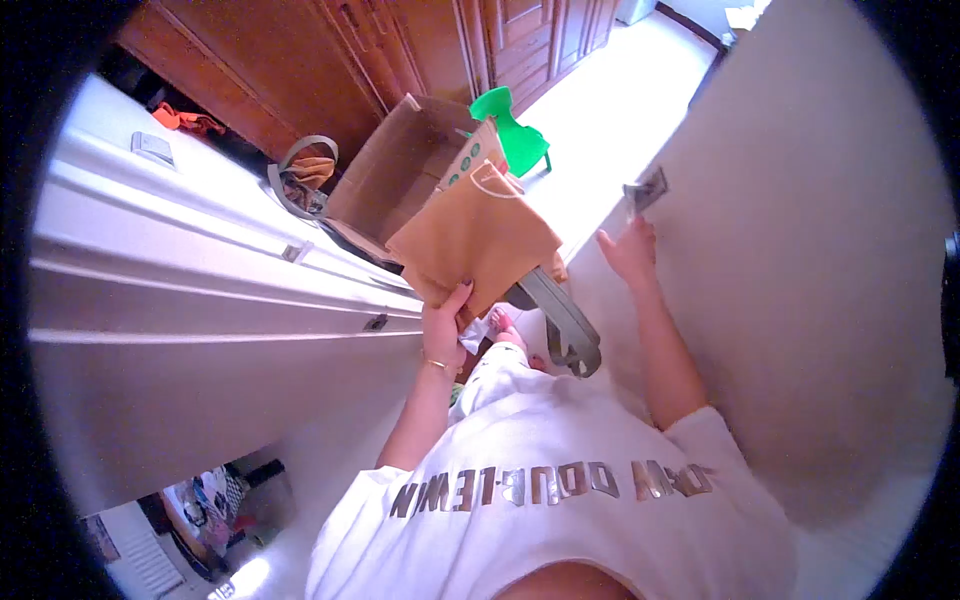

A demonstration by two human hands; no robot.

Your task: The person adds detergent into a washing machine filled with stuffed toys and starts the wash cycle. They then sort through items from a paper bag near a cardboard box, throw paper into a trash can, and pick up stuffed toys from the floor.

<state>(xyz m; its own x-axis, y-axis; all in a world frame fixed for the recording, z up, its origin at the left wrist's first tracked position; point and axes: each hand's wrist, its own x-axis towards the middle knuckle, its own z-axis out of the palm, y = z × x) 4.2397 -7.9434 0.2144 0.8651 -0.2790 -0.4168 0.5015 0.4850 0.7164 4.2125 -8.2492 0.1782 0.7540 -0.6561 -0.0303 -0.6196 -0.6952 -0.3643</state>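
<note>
My left hand [445, 322] is closed on the lower edge of a tan-orange bag [485, 245] with a thin white cord loop at its top. The thumb presses on the bag's face, and the other fingers are hidden behind it. A grey strap [562, 315] hangs down from the bag's right side. On the right, my right hand [632, 252] is raised beside the door, just below a metal door handle [648, 188]. Its thumb stands apart from the fingers. Whether the fingertips touch the handle is hard to see.
Beyond the bag is an open cardboard box [385, 180], beside a grey-handled bag [305, 180]. A small green chair [510, 130] stands near wooden cabinets [420, 45]. A white door frame [220, 250] runs along the left. The pale door [780, 260] fills the right side.
</note>
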